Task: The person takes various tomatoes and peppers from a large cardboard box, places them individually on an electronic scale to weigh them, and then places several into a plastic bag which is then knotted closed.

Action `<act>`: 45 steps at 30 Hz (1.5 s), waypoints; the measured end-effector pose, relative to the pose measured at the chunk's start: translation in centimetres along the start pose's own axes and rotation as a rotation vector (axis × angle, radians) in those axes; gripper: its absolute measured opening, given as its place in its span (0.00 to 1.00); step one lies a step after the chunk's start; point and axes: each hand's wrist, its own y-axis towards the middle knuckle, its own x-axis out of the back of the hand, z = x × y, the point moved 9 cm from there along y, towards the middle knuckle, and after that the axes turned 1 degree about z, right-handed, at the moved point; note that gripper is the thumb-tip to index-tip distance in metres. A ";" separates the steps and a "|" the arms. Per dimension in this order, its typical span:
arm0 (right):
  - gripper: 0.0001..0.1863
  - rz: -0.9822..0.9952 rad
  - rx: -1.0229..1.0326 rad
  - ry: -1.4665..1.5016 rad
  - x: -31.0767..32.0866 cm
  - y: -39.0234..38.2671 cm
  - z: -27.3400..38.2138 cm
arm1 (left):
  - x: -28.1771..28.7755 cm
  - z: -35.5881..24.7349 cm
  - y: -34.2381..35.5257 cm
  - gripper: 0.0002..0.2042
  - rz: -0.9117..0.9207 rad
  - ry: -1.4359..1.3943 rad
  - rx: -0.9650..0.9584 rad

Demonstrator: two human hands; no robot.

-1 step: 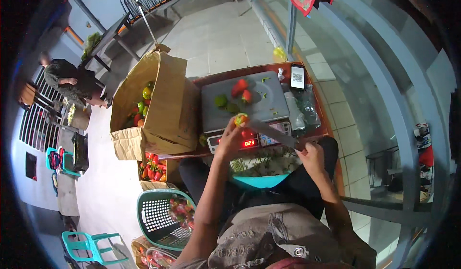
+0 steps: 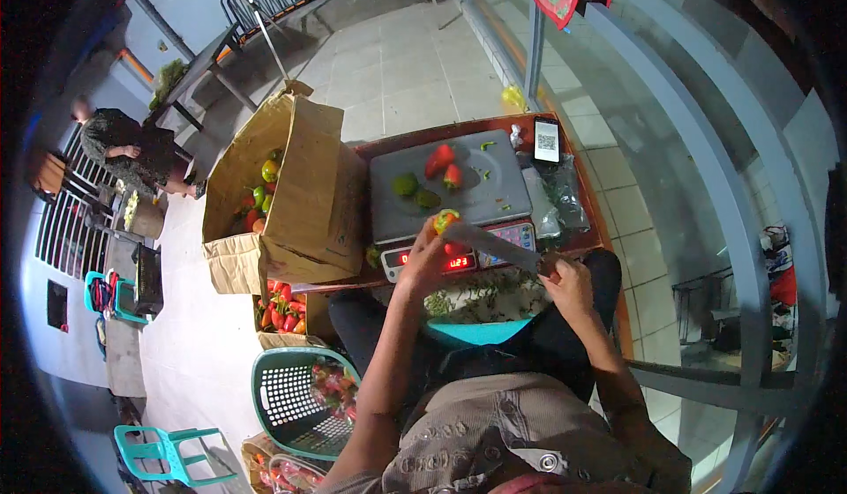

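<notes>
A creased cardboard box [image 2: 313,194] holds glossy peppers [image 2: 268,171]; a latticed basket [image 2: 284,392] (green plastic) holds red produce [image 2: 333,386]. Near the scale [image 2: 393,160], the left hand [image 2: 423,258] pinches a small pepper [image 2: 447,220]; the right hand [image 2: 569,284] grips a knife [image 2: 498,245].

Looks like a vegetable shop, judging by a grey flat-topped digital scale [image 2: 507,176], a brown cardboard box [image 2: 313,198] of red and green peppers [image 2: 269,172] left of the scale, and a black code-showing phone [image 2: 546,141] right of it.
</notes>
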 end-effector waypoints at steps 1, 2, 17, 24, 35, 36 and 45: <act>0.10 0.007 0.071 0.032 -0.6 0.6 1.1 | -0.2 0.1 -0.9 0.19 -0.055 0.023 0.013; 0.09 0.030 0.095 0.018 -1.0 0.8 1.6 | -0.2 0.0 -1.5 0.19 -0.108 0.046 0.028; 0.12 -0.013 0.188 -0.096 -0.3 1.3 3.2 | -4.3 -2.1 -5.2 0.17 -0.068 0.535 0.096; 0.13 -0.016 0.192 -0.139 1.4 1.7 4.5 | -7.8 -4.2 -6.1 0.17 0.124 0.625 0.177; 0.21 -0.285 -0.314 0.014 10.3 -3.5 -10.5 | -8.6 -4.8 -6.2 0.19 0.299 0.407 -0.002; 0.20 -0.244 -0.399 0.053 9.1 -3.7 -10.6 | -8.8 -4.9 -6.0 0.20 0.299 0.374 -0.007; 0.09 0.048 -0.153 0.311 0.3 -2.1 3.5 | -9.2 -9.0 -6.8 0.22 -0.198 1.095 -0.536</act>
